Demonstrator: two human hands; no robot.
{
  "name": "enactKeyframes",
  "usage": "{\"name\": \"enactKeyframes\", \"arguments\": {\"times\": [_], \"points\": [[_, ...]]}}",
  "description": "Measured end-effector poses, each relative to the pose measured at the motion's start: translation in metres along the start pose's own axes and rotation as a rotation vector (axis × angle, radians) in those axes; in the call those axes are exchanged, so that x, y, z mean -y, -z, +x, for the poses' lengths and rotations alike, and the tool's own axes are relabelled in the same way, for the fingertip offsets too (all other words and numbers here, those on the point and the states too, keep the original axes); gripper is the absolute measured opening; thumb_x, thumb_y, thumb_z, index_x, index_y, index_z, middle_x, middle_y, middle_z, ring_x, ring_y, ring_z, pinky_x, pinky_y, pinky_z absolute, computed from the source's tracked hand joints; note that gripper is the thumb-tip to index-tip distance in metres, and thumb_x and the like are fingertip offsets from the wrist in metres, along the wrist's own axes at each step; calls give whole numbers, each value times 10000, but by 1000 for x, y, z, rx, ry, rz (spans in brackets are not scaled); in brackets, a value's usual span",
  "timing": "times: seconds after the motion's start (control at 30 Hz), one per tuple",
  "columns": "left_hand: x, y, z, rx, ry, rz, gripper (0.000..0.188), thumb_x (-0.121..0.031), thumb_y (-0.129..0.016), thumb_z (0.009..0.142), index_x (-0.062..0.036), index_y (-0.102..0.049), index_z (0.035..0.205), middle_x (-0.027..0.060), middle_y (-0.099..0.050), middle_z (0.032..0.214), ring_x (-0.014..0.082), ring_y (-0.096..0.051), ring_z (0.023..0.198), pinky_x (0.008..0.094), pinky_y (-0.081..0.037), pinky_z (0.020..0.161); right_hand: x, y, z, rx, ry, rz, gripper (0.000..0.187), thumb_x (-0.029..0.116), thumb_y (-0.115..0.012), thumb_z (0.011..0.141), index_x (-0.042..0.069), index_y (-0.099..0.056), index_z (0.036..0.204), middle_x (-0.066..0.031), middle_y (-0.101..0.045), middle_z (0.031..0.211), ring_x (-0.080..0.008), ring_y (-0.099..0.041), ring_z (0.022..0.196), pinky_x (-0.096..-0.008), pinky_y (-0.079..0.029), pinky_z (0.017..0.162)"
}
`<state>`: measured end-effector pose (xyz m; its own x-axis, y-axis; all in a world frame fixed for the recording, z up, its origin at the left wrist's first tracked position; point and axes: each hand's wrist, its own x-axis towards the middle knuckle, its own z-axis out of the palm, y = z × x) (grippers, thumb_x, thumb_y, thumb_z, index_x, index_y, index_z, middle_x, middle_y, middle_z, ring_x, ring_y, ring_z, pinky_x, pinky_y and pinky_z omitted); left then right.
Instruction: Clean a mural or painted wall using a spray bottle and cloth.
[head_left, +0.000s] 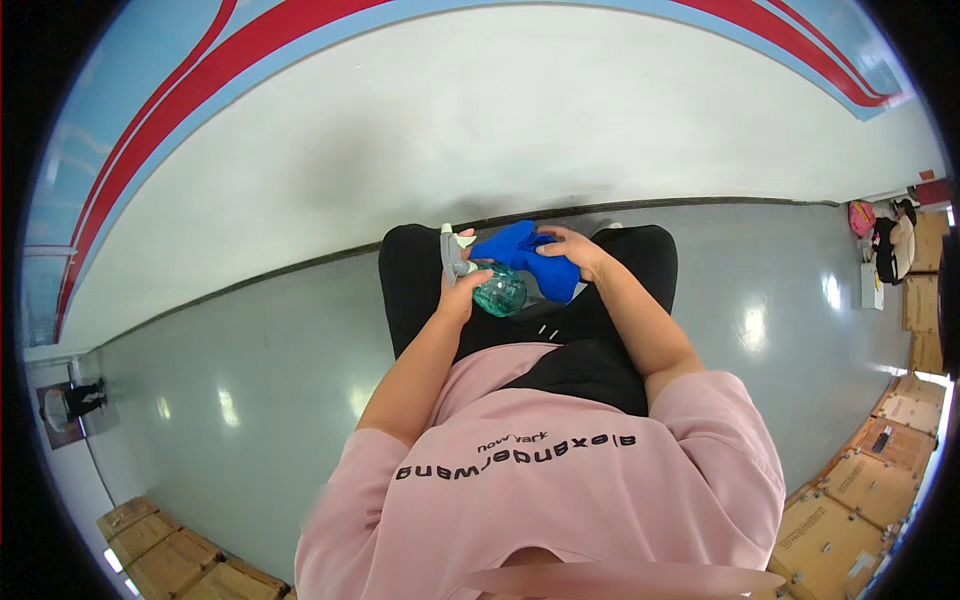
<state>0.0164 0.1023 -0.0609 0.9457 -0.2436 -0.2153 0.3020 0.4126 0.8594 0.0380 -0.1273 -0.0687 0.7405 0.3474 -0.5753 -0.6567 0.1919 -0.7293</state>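
Observation:
My left hand (pixel 459 291) is closed round the neck of a spray bottle (pixel 502 293), which lies tilted over my lap. The bottle has a clear green, rounded body and a grey and white trigger head pointing away from me. A bright blue cloth (pixel 553 277) is bunched in my right hand (pixel 578 251), with the thumb and fingers pressed on it. The cloth lies against the bottle's body and covers part of it. Some fingers of my left hand are hidden behind the bottle.
My knees in black trousers (pixel 412 270) are under both hands. Beyond the grey floor (pixel 270 340) stands a white wall (pixel 480 120) with red and blue stripes. Wooden crates (pixel 825 540) line the right and lower left. Bags (pixel 862 222) and clothes sit at the far right.

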Motion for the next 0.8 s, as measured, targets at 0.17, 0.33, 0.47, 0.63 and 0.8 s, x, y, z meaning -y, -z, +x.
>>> {"name": "enactKeyframes", "arguments": {"times": [0.17, 0.33, 0.47, 0.63, 0.8], "points": [[-4, -5, -1, -22, 10, 3, 707, 69, -583, 604, -80, -344, 1253, 87, -526, 932, 199, -538, 863, 323, -440, 760, 6, 11, -16, -6, -124, -60, 503, 235, -645, 752, -43, -474, 1135, -153, -572, 1022, -217, -583, 869, -338, -478, 762], [4, 5, 2, -15, -10, 1, 692, 80, -584, 606, -97, -356, 1236, 92, -531, 984, 181, -535, 874, 314, -433, 767, 16, 14, -22, -7, -112, 501, 428, 210, -565, 817, -21, -452, 1159, -140, -547, 1095, -228, -550, 981, -395, -438, 858], [6, -1, 3, -19, -46, 26, 692, 82, -572, 601, -107, -361, 1232, 78, -515, 965, 187, -527, 876, 318, -419, 767, -28, 31, -12, -59, -138, 80, 521, 118, -624, 708, 13, -448, 1187, -103, -564, 1071, -229, -568, 907, -396, -446, 792], [6, 5, 4, -53, -33, 37, 702, 71, -584, 603, -123, -365, 1241, 65, -507, 954, 176, -521, 879, 316, -414, 768, -7, 2, -27, 201, -70, -410, 357, 88, -652, 654, 42, -604, 1005, -75, -555, 1079, -179, -530, 937, -322, -396, 836], [5, 9, 9, 105, 111, 37, 708, 37, -616, 587, -68, -363, 1240, 74, -517, 1011, 192, -503, 939, 340, -388, 830, 35, -38, -39, -13, 676, -532, 244, 96, -641, 687, 35, -632, 923, -67, -531, 1104, -174, -513, 980, -322, -372, 879]]}}
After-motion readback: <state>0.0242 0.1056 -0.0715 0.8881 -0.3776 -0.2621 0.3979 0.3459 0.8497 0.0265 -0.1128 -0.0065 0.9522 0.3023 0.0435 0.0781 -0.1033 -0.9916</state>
